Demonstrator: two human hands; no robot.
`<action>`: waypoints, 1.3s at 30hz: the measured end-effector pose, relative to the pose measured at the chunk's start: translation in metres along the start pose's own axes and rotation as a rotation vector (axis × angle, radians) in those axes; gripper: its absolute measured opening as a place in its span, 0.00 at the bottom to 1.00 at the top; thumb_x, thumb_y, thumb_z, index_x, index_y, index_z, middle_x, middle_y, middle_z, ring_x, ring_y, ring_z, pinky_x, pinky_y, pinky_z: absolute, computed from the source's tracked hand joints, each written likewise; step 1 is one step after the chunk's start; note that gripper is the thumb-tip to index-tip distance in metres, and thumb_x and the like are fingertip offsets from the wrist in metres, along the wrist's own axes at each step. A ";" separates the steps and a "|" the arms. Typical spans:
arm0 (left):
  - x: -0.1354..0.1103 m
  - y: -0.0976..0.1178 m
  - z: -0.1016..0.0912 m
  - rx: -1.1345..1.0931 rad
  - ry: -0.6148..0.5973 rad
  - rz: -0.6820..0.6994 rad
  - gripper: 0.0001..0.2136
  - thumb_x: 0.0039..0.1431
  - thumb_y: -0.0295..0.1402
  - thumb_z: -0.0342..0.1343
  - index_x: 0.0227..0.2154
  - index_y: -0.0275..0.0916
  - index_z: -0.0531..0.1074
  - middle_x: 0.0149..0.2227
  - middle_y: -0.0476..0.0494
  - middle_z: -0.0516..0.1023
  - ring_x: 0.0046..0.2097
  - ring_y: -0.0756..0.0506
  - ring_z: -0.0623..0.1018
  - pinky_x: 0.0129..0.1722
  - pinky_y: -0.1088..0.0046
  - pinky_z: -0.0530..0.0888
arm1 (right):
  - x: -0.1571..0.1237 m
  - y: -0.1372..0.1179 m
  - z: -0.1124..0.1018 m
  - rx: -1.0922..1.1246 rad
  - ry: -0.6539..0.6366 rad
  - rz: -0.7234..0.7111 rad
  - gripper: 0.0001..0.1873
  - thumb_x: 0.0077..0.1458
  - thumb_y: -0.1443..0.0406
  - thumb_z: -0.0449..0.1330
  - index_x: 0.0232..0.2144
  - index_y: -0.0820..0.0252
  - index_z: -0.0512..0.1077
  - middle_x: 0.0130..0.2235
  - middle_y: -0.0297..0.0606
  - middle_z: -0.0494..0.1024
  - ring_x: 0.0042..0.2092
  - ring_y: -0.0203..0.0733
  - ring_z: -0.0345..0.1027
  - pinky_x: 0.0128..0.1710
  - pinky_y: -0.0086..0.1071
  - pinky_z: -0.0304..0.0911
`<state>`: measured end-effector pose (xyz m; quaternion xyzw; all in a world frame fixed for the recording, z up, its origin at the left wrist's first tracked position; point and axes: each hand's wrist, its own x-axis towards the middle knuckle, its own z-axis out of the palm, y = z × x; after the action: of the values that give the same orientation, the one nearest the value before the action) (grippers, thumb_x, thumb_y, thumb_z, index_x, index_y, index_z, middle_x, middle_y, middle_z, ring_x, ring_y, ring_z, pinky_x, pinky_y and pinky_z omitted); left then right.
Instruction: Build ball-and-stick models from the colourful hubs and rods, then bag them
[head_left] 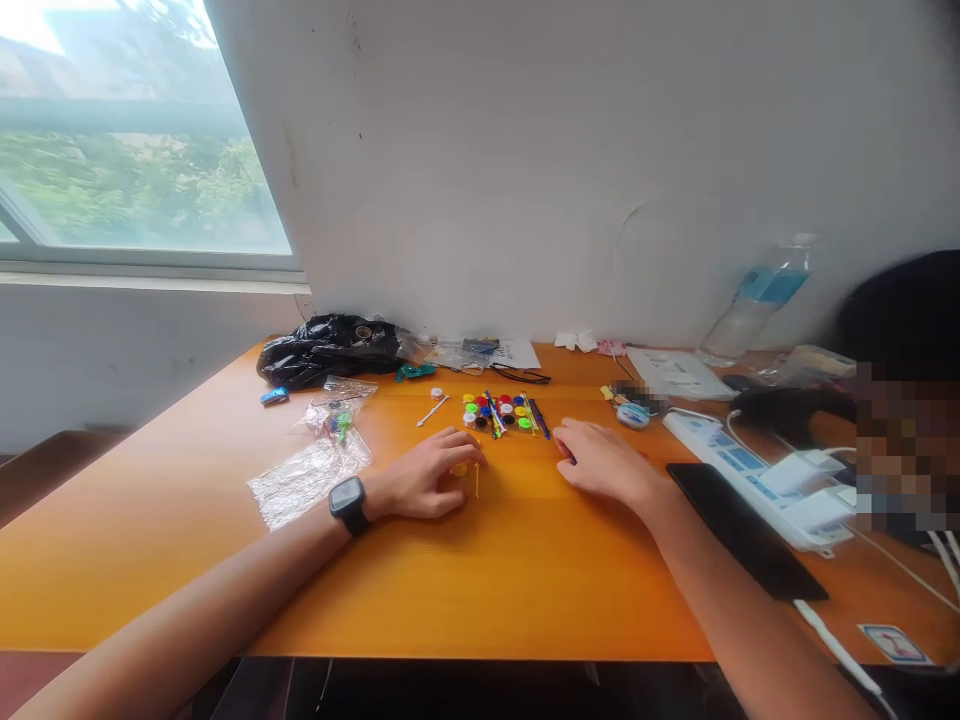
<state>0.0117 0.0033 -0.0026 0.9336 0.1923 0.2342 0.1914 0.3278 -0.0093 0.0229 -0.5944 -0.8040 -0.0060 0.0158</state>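
My left hand [431, 475], with a dark watch [348, 498] on the wrist, rests on the table, thumb and fingers curved but apart. Under its fingers is a small yellow disc [459, 469]; whether they touch it I cannot tell. Beside the fingertips is a thin yellow stick [477, 482]. My right hand [600, 462] is closed in a loose fist, and a bit of a dark blue piece [571, 460] shows at its fingers. Between and beyond the hands sit several coloured discs [470, 409] with thin plastic sticks [493, 412]. A white stick [433, 411] and a white disc [436, 393] lie apart, to the left.
Clear plastic bags [311, 480] lie left, a black bag [330, 348] behind them. On the right are a power strip [739, 470] with white chargers, a black flat device [742, 520], a round case [634, 415] and a bottle [757, 300]. Another person [907, 330] is at the right edge.
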 end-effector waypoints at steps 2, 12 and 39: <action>-0.003 -0.006 -0.002 -0.011 0.046 -0.029 0.18 0.53 0.26 0.56 0.48 0.41 0.72 0.49 0.39 0.76 0.50 0.38 0.75 0.53 0.60 0.74 | 0.002 -0.005 0.000 -0.008 0.107 -0.058 0.07 0.53 0.73 0.57 0.30 0.57 0.66 0.37 0.42 0.74 0.37 0.46 0.67 0.34 0.37 0.54; -0.009 -0.023 0.007 0.040 0.143 -0.137 0.11 0.65 0.30 0.57 0.49 0.42 0.75 0.41 0.44 0.79 0.40 0.46 0.78 0.43 0.70 0.75 | -0.003 -0.063 0.020 0.393 0.092 -0.476 0.13 0.72 0.62 0.55 0.55 0.51 0.74 0.54 0.42 0.77 0.56 0.49 0.69 0.58 0.43 0.64; -0.007 -0.014 0.010 0.091 0.225 -0.179 0.12 0.71 0.38 0.56 0.53 0.42 0.68 0.48 0.42 0.79 0.42 0.45 0.79 0.45 0.66 0.77 | 0.005 -0.062 0.030 0.721 0.287 -0.269 0.11 0.70 0.68 0.51 0.51 0.55 0.69 0.44 0.41 0.76 0.43 0.44 0.72 0.46 0.36 0.67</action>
<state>0.0074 0.0093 -0.0194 0.8883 0.3054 0.3103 0.1464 0.2661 -0.0217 -0.0064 -0.4335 -0.8148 0.1912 0.3342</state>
